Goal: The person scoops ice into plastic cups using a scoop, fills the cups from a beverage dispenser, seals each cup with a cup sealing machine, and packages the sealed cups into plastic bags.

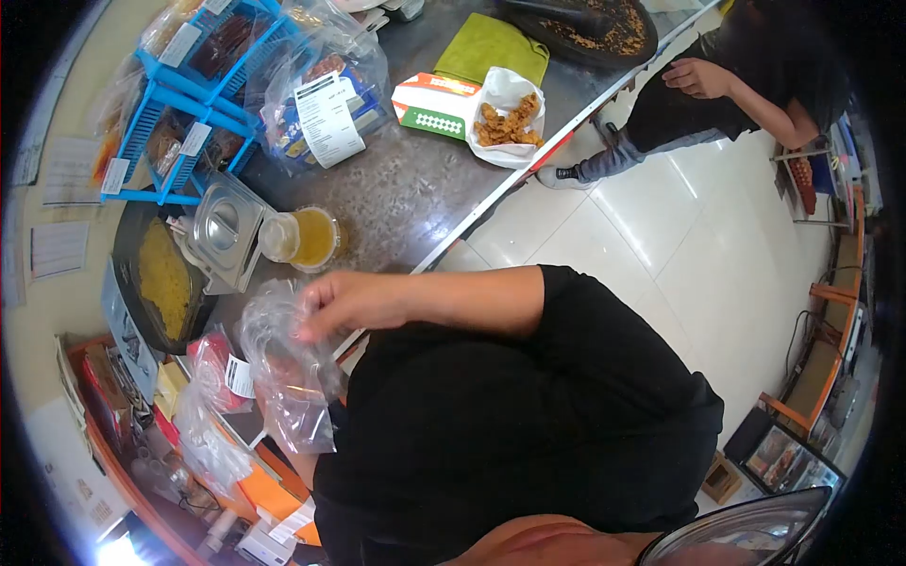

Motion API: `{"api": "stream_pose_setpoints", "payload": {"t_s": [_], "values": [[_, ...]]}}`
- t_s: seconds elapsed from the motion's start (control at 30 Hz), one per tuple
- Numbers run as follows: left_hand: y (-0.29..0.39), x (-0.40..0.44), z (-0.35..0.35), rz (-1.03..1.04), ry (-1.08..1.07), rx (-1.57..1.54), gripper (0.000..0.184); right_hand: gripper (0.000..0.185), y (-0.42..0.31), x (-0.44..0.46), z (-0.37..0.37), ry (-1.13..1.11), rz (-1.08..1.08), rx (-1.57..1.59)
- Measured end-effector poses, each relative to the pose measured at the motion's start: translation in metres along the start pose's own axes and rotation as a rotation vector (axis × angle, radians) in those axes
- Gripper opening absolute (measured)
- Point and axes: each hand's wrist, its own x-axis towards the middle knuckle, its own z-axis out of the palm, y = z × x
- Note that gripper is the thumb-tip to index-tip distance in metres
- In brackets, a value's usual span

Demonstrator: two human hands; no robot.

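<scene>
A clear plastic bag (300, 415) hangs crumpled at the table's near edge. My right hand (332, 300), slightly blurred, has its fingers curled together on the upper part of the bag. Behind the film, my left hand (280, 366) shows only dimly and looks closed round the bag; its separate fingers are hidden. Just beyond my right hand stands a clear lidded cup of yellow liquid (313, 238). Beside my left hand lies a red packet with a white label (215, 370), partly in plastic.
A steel container (226, 222), a dark tray of yellow crumbs (162, 274) and blue baskets (193, 99) line the wall side. Farther along are a bagged packet with a receipt (326, 118), an open box of fried pieces (507, 121) and a green cloth (491, 52). Another person (746, 85) stands nearby.
</scene>
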Motion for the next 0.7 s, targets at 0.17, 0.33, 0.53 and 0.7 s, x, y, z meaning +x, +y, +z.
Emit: {"api": "stream_pose_setpoints", "payload": {"t_s": [0.17,0.33,0.53,0.7], "values": [[-0.004,0.012,-0.003,-0.006,-0.028,-0.012,0.036,0.023,-0.034,-0.003,-0.003,-0.172,0.330,0.405],[0.002,0.034,0.016,0.063,-0.301,-0.002,0.035,0.028,-0.059,0.007,-0.001,0.172,-0.018,-0.086],[0.012,0.093,0.057,-0.024,-0.305,-0.440,0.027,0.020,-0.102,0.037,-0.029,0.212,-0.080,0.081],[-0.001,0.118,0.054,-0.062,-0.125,-0.381,0.022,0.019,-0.105,0.061,-0.060,0.422,-0.009,-0.061]]}}
